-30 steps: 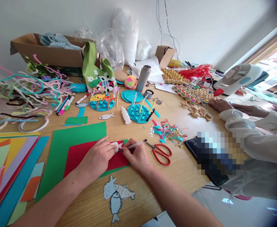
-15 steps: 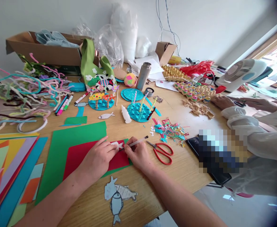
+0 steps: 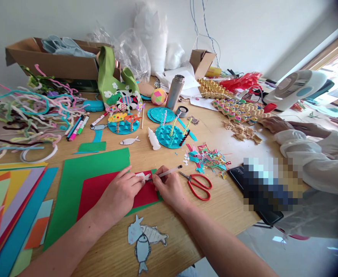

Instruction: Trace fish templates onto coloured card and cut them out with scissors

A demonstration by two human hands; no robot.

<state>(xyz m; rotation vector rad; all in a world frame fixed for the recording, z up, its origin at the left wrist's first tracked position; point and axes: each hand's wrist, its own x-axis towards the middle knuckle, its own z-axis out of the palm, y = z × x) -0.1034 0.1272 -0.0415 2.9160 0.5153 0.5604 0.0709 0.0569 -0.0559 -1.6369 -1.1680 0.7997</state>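
My left hand (image 3: 125, 189) lies flat on red paper (image 3: 98, 190), its fingertips pressing a small white fish cutout (image 3: 143, 176). The red paper rests on a larger green sheet (image 3: 70, 173). In my right hand (image 3: 169, 186) is a pen (image 3: 170, 171), gripped with the tip down at the fish's tail. Red-handled scissors (image 3: 199, 184) lie right of that hand. Nearer me, several grey paper fish (image 3: 142, 248) overlap on the table.
Coloured sheets (image 3: 19, 207) are at the left, below pipe cleaners (image 3: 39, 111). Blue discs (image 3: 171, 136), paper scraps (image 3: 207, 158) and a metal bottle (image 3: 175, 92) stand or lie beyond. A phone (image 3: 255, 196) and another person's hands (image 3: 295, 127) are at the right.
The pen and my right fingers have shifted slightly along the fish's tail. At the right, the other person's hands have moved and the dark tool by them no longer shows.
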